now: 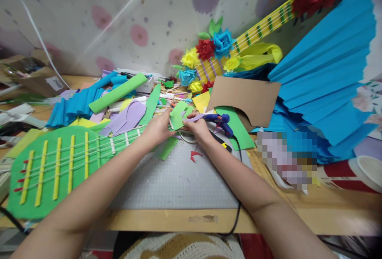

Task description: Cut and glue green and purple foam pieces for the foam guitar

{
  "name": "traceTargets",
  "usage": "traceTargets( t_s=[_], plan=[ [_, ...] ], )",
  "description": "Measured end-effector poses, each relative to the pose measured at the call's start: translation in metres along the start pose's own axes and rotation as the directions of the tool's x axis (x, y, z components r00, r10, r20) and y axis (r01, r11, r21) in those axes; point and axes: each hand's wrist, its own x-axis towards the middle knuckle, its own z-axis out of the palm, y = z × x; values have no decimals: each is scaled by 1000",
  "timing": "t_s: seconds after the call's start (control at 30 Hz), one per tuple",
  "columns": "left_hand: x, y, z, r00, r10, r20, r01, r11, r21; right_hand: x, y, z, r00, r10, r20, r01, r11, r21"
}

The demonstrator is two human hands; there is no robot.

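Observation:
A large green paper guitar with yellow strips and white strings extends from the left toward the middle. My left hand is closed at the far end of its neck, beside the light green headstock. Close by on the right, my right hand pinches a thin purple paper strip against or just beside that headstock; I cannot tell if they touch. A blue glue gun with a black cord lies just right of my right hand.
A grey cutting mat covers the table's front, with a red paper scrap on it. Behind are purple paper, a green roll, brown cardboard and a flower-decorated yellow guitar. Blue crepe paper stands right.

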Motion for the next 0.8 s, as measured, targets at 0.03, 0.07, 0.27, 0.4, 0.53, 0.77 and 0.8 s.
traceTargets(
  t_s=[0.03, 0.07, 0.27, 0.4, 0.53, 0.77, 0.8],
  plan=[
    [-1, 1, -1, 1000, -8, -1, 8, 1000, 10, 1, 0, 0, 1000, 6, 6, -6, 1000, 5],
    [-1, 2, -2, 1000, -12, -2, 12, 1000, 23, 1, 1, 0, 1000, 11, 15, -11, 1000, 9],
    [-3, 7, -3, 1000, -8, 1, 8, 995, 97, 5, 2, -2, 999, 3, 45, -4, 1000, 24],
    [-6, 4, 1, 1000, 22, 20, -24, 996, 90, 8, 0, -6, 996, -77, 47, 80, 995, -55],
    [-10, 2, 5, 994, 44, 100, -51, 996, 72, 14, 1, -11, 968, -244, 66, 252, 951, -179],
    [-11, -1, 10, 991, 124, 40, -122, 991, -54, 21, 9, -16, 913, -343, 220, 387, 898, -209],
    [-12, -2, 10, 990, 139, 7, -138, 987, -77, 22, 10, -16, 911, -338, 237, 388, 897, -210]
  ],
)
